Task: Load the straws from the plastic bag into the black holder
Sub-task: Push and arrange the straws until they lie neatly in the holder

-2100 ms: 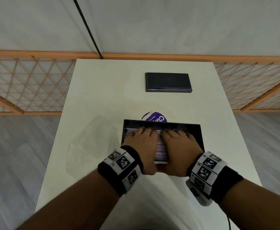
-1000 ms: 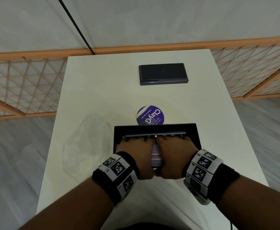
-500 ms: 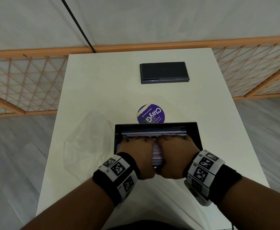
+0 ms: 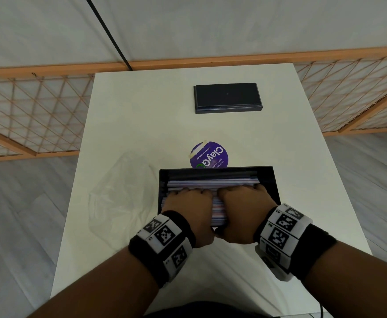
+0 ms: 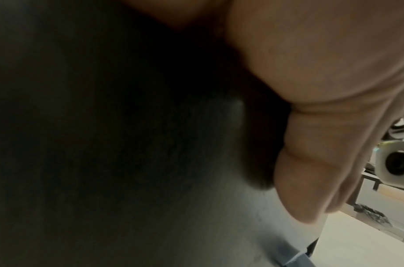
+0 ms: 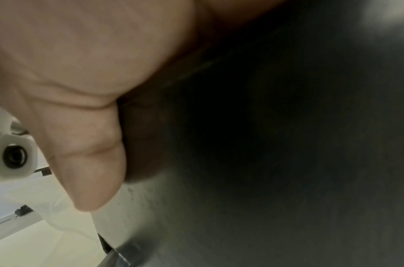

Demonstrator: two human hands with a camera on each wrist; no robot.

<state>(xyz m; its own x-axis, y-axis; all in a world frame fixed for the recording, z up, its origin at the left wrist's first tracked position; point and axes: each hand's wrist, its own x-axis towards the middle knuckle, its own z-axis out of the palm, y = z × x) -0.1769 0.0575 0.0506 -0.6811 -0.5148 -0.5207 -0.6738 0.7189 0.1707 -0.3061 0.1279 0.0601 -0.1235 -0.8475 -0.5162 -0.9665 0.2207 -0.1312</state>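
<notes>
The black holder (image 4: pixel 276 182) sits on the white table in front of me, filled with a stack of pale, striped straws (image 4: pixel 213 182) lying crosswise. My left hand (image 4: pixel 189 203) and right hand (image 4: pixel 243 200) lie side by side on the near part of the stack. Their fingers are curled down into the straws, and the thumbs are at the near wall. The emptied clear plastic bag (image 4: pixel 121 191) lies crumpled left of the holder. Both wrist views are dark, each showing only a thumb: the left thumb (image 5: pixel 315 162) and the right thumb (image 6: pixel 86 162).
A flat black lid or base (image 4: pixel 228 97) lies at the far middle of the table (image 4: pixel 302 157). A round purple sticker (image 4: pixel 209 157) sits just behind the holder. An orange lattice fence (image 4: pixel 34 115) runs behind and beside the table.
My fingers have curled and drawn back toward me, from lying stretched over the stack, and more straws now show at the holder's far side. The holder has stayed in place.
</notes>
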